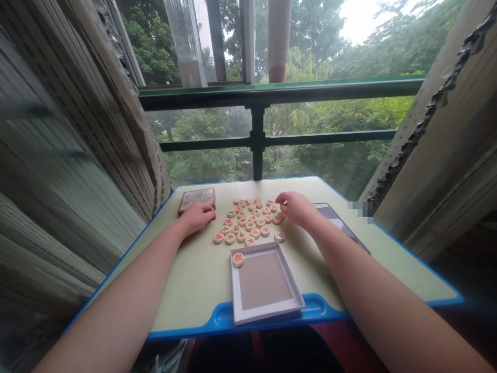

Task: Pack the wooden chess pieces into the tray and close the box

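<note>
Several round wooden xiangqi pieces point(250, 226) with red or black characters lie in a loose cluster on the table. My left hand point(197, 216) rests on the tabletop left of them, its fingers curled together with nothing visible in them. Beside it lies the xiangqi box lid point(199, 197), printed with dark characters. At the cluster's right edge, my right hand point(293, 206) is bent over the pieces, fingers slightly apart, with no piece visibly gripped; its underside is partly hidden. One red-marked piece point(238, 259) sits in the far left corner of a shallow white box tray point(266, 313).
A dark flat tablet-like object point(337, 225) lies partly behind my right forearm. The pale table point(190, 290) has a blue rim and a recessed front groove point(316, 308) under the box tray. Curtains point(128, 155) flank it, and a green railing point(330, 90) stands behind.
</note>
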### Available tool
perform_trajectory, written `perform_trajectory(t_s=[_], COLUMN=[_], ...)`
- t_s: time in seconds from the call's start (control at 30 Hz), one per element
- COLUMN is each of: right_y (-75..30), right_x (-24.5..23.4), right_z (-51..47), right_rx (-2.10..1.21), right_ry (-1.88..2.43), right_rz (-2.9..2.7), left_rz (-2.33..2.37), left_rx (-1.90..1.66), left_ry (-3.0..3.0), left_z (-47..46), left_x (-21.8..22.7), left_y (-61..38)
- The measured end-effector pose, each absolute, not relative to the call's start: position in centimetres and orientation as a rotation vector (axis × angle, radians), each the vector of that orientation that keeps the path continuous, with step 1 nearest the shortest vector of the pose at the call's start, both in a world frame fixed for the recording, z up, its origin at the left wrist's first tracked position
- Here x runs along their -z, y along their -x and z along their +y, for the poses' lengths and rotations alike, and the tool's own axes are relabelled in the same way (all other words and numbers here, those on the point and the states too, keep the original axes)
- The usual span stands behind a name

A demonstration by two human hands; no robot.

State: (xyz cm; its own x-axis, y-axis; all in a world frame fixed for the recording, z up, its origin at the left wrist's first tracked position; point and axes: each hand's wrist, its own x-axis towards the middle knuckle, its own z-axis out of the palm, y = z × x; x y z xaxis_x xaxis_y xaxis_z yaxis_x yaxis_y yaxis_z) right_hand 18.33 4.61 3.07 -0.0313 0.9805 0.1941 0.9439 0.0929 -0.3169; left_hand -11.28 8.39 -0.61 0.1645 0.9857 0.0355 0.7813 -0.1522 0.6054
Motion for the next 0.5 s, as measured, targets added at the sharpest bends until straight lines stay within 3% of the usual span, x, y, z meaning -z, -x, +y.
perform_trajectory(t_s=[0.5], right_y=[-17.1], right_x=[-1.1], right_z=[5.2], right_rx=[-0.032], right_ry=[1.723], right_rz=[-2.031], left_rz=[1.669], left_rx=[-0.567], left_ry=[-2.103], left_z=[8.3], left_x=[0.2], left_y=[11.0])
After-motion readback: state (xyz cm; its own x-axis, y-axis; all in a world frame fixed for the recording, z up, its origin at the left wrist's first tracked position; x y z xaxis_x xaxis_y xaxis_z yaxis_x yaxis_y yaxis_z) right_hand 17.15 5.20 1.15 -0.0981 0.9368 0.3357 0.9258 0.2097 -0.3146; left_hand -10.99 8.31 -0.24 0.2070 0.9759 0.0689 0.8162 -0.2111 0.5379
